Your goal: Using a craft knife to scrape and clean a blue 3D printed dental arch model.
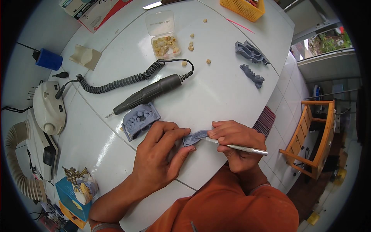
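Observation:
Between the thumb and fingers of my left hand [156,154] is a small blue-grey dental model piece [192,138], held just above or on the white table. My right hand [239,141] is closed around a slim metal-handled carving tool [249,149]. Its tip meets the right end of the piece; whether it is a blade or a point is too small to tell. Beyond my left fingers stands a blue-grey dental model [140,119] with a row of teeth. A dark rotary handpiece [148,94] lies behind that model, apart from both hands.
A coiled cord [116,86] crosses the white table [216,92]. An open clear box [165,45] holds tooth-like pieces, with several loose nearby. More grey model parts [251,58] lie at right, a yellow basket [245,9] behind. A white control unit [49,108] and ribbed hose [17,154] stand left.

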Motion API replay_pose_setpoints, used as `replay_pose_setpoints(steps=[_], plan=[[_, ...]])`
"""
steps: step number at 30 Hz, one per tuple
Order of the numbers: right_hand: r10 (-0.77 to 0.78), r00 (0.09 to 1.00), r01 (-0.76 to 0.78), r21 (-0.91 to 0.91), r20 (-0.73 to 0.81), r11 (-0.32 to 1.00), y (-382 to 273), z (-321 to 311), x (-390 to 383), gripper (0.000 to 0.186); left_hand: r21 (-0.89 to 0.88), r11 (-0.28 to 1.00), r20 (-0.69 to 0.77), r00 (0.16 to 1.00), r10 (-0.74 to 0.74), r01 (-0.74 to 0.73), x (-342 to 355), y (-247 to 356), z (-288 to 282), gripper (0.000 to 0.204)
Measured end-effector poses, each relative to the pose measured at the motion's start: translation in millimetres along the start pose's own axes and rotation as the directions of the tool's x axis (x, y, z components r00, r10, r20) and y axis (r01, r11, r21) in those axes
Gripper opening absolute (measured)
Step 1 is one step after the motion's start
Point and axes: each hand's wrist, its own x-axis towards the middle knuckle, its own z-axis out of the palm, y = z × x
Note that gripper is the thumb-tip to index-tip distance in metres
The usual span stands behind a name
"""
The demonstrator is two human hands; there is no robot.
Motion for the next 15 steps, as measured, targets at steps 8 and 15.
replay_pose_setpoints(steps=[8,15], plan=[[0.007,1.0,-0.007,-0.001,0.004,1.0,-0.8,-1.1,-0.2,0.017,0.009,1.0,0.054,0.999,-0.003,0.002,0.4,1.8,-2.8,0.035],[0.009,1.0,-0.009,0.007,0.013,1.0,-0.1,-1.3,-0.4,0.017,0.01,1.0,0.059,0.998,-0.01,0.01,0.4,2.7,-4.3,0.036]])
